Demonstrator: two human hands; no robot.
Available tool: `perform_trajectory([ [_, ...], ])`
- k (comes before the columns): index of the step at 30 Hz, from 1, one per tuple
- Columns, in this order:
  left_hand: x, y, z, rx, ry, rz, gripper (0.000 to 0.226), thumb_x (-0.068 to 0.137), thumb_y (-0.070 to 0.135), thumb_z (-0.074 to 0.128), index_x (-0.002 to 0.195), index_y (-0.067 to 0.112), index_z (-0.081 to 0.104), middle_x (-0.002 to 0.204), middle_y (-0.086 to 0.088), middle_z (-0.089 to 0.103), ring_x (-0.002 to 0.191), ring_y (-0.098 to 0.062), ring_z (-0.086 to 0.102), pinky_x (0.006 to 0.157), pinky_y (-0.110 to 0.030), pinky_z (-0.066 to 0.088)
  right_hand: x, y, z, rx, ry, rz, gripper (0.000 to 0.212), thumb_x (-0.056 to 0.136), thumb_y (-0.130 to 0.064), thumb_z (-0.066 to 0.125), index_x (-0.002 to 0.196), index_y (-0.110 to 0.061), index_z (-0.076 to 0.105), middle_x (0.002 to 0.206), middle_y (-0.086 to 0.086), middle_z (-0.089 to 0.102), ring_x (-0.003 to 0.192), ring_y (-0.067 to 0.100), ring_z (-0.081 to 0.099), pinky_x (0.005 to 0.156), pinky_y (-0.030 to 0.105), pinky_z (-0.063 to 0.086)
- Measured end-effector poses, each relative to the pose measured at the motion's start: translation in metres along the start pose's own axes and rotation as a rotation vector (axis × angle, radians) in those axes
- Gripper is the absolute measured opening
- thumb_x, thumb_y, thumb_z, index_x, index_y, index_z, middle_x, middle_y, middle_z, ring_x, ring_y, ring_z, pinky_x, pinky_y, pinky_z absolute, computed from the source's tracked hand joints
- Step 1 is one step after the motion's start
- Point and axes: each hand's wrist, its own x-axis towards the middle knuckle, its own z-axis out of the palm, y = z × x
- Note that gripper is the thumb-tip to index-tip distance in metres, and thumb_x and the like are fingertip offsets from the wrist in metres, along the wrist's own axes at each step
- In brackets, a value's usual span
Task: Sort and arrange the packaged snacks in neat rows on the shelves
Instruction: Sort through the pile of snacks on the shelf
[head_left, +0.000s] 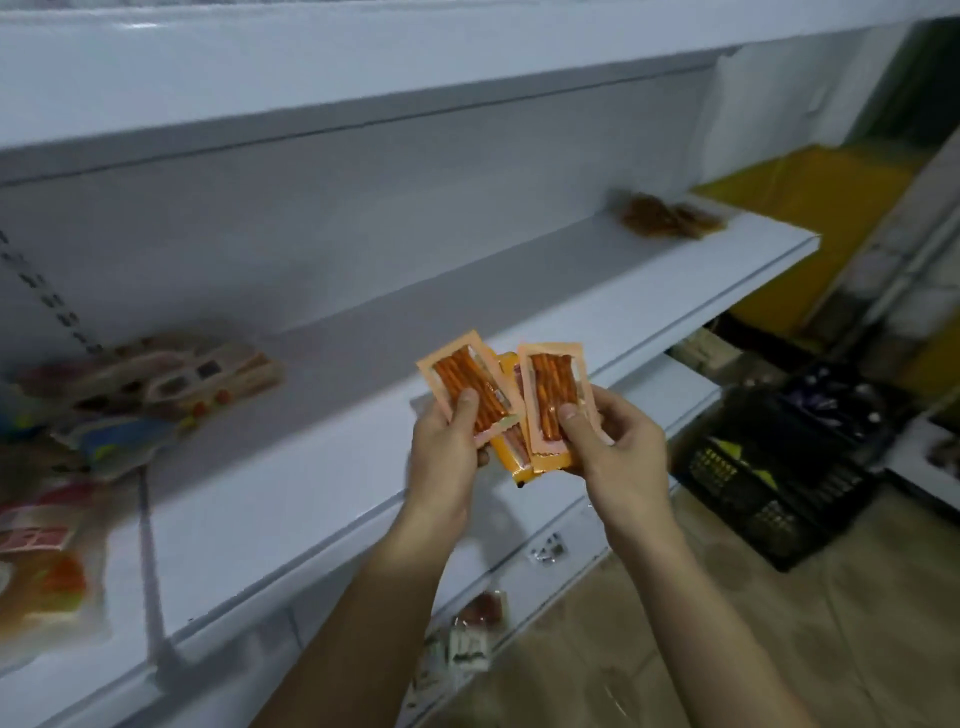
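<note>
Orange snack packets (550, 402) fanned between left hand (445, 447) and right hand (618, 447), above white shelf (332, 483).

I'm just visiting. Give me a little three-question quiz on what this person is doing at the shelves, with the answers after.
1. True or false: both hands are holding snack packets.
2. Where does the black crate sit? A) on the middle shelf B) on the floor to the right C) on the top shelf
3. Fill in: a small heap of brown snacks lies at the far ____ end of the middle shelf.

Key
1. True: the left hand and the right hand grip the orange packets.
2. B: the black crate is on the floor.
3. Right: the brown snacks lie on the middle shelf.
</note>
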Motion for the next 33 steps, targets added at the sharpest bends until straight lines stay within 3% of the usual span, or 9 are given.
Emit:
perform_trajectory([
  [3, 0.033, -0.011, 0.064, 0.069, -0.060, 0.002, 0.030, 0.097, 0.043, 0.052, 0.112, 0.023, 0.069, 0.104, -0.001, 0.077, 0.094, -0.029, 0.072, 0.079, -0.047, 0.057, 0.044, -0.003, -0.051, -0.025, 0.049, 0.021, 0.014, 0.101, -0.014, 0.063, 0.107, -0.020, 0.073, 0.093, 0.005, 0.078, 0.082, 0.021, 0.076, 0.068, 0.031, 0.061],
  [9, 0.123, -0.024, 0.178, 0.078, -0.162, -0.015, 0.023, 0.109, 0.020, 0.047, 0.111, 0.007, 0.066, 0.085, -0.007, 0.072, 0.059, -0.015, 0.066, 0.054, -0.028, 0.053, 0.157, 0.019, -0.120, -0.069, 0.139, 0.077, 0.015, 0.103, -0.018, 0.059, 0.111, -0.017, 0.072, 0.090, 0.005, 0.078, 0.080, 0.023, 0.077, 0.075, 0.042, 0.064],
  [13, 0.195, -0.037, 0.243, 0.144, -0.239, -0.012, 0.022, 0.107, 0.021, 0.050, 0.105, 0.013, 0.070, 0.090, -0.010, 0.076, 0.076, -0.030, 0.072, 0.066, -0.039, 0.057, 0.243, 0.040, -0.152, -0.061, 0.198, 0.126, 0.016, 0.103, -0.024, 0.059, 0.114, -0.019, 0.069, 0.095, 0.005, 0.078, 0.085, 0.023, 0.077, 0.081, 0.048, 0.063],
  [21, 0.318, -0.024, 0.344, 0.457, -0.116, -0.014, 0.021, 0.100, 0.016, 0.060, 0.079, 0.016, 0.064, 0.079, -0.012, 0.068, 0.063, -0.027, 0.064, 0.055, -0.033, 0.052, 0.409, 0.067, -0.192, -0.230, 0.143, 0.224, 0.011, 0.099, -0.029, 0.059, 0.094, -0.028, 0.068, 0.091, 0.002, 0.077, 0.086, 0.023, 0.074, 0.085, 0.053, 0.059],
  [23, 0.348, -0.019, 0.360, 0.569, -0.074, 0.062, 0.017, 0.094, 0.025, 0.062, 0.083, 0.013, 0.065, 0.084, -0.011, 0.069, 0.070, -0.028, 0.067, 0.065, -0.038, 0.057, 0.447, 0.068, -0.199, -0.286, 0.096, 0.214, 0.013, 0.098, -0.028, 0.059, 0.091, -0.026, 0.070, 0.090, 0.003, 0.076, 0.088, 0.024, 0.072, 0.087, 0.050, 0.058],
  [25, 0.376, -0.019, 0.376, 0.711, -0.051, 0.094, 0.032, 0.089, 0.037, 0.063, 0.102, 0.008, 0.068, 0.101, -0.013, 0.071, 0.093, -0.034, 0.070, 0.083, -0.046, 0.057, 0.484, 0.067, -0.208, -0.371, 0.044, 0.170, 0.015, 0.097, -0.026, 0.059, 0.095, -0.021, 0.073, 0.088, 0.003, 0.074, 0.087, 0.024, 0.069, 0.083, 0.043, 0.056],
  [28, 0.397, -0.023, 0.391, 0.886, 0.007, 0.125, 0.048, 0.096, 0.041, 0.064, 0.129, 0.006, 0.061, 0.122, -0.016, 0.068, 0.115, -0.036, 0.063, 0.095, -0.042, 0.051, 0.525, 0.068, -0.222, -0.614, -0.057, 0.066, 0.023, 0.102, -0.030, 0.053, 0.105, -0.015, 0.071, 0.092, 0.007, 0.070, 0.087, 0.026, 0.062, 0.076, 0.031, 0.039],
  [30, 0.399, -0.026, 0.396, 0.916, 0.085, 0.135, 0.058, 0.099, 0.046, 0.060, 0.142, 0.008, 0.052, 0.123, -0.014, 0.068, 0.118, -0.034, 0.062, 0.096, -0.040, 0.048, 0.537, 0.069, -0.236, -0.776, -0.126, -0.010, 0.032, 0.105, -0.038, 0.050, 0.118, -0.013, 0.066, 0.100, 0.011, 0.070, 0.093, 0.030, 0.062, 0.076, 0.033, 0.040],
  [33, 0.396, -0.032, 0.392, 0.978, 0.206, 0.127, 0.058, 0.101, 0.049, 0.054, 0.145, 0.011, 0.049, 0.129, -0.014, 0.062, 0.124, -0.034, 0.056, 0.104, -0.043, 0.045, 0.545, 0.071, -0.260, -0.882, -0.157, -0.102, 0.039, 0.104, -0.041, 0.050, 0.130, -0.016, 0.064, 0.121, 0.014, 0.068, 0.114, 0.038, 0.058, 0.095, 0.045, 0.048],
])
